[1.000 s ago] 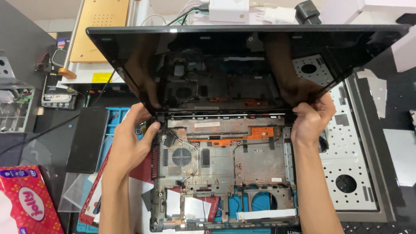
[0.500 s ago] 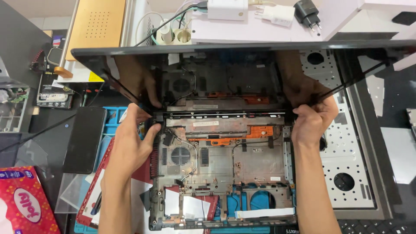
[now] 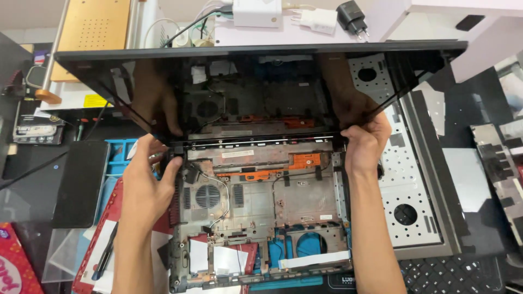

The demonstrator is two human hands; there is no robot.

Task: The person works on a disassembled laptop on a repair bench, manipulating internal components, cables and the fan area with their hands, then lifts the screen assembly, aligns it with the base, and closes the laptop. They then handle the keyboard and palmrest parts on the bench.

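Note:
A gutted laptop base [image 3: 261,218], a grey shell with a fan grille, cables and an orange strip, lies in front of me. Its black glossy screen lid [image 3: 256,92] stands tilted up from the rear edge and mirrors the base. My left hand [image 3: 150,179] grips the lid's lower left corner at the hinge. At the lower right hinge corner my right hand [image 3: 366,142] holds the lid's edge.
A perforated metal keyboard frame [image 3: 403,179] lies right of the base. A black phone [image 3: 81,182] rests at left, a red box [image 3: 16,269] at the bottom left corner. White chargers and a black plug [image 3: 351,13] sit on the far shelf. A keyboard [image 3: 452,275] lies bottom right.
The lid has tipped further back and away from me, so its top edge sits lower in the picture. Both hands have stayed at the hinge corners.

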